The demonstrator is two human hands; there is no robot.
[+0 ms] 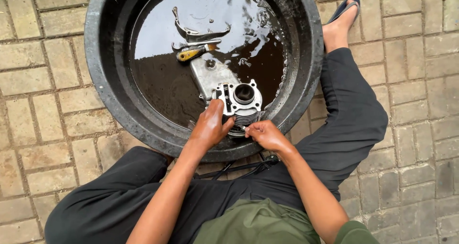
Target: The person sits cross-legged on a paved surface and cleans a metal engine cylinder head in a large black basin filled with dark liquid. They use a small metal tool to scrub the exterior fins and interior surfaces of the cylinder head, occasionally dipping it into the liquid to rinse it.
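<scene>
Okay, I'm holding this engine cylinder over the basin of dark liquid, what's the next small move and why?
Probably keep the left hand steadying the cylinder and work the right hand, whose fingertips pinch something small at the fins, along the next fin. The part is wet, sits above the dark liquid in the black basin, and looks only partly cleaned.

One black basin (306,48) holds dark liquid. In it sit one finned engine cylinder (241,100), one flat metal cover (208,76), one yellow-handled tool (191,54) and two thin curved metal pieces (191,32). Two hands show, left hand (209,127) and right hand (267,135), plus one sandalled foot (340,21).
</scene>
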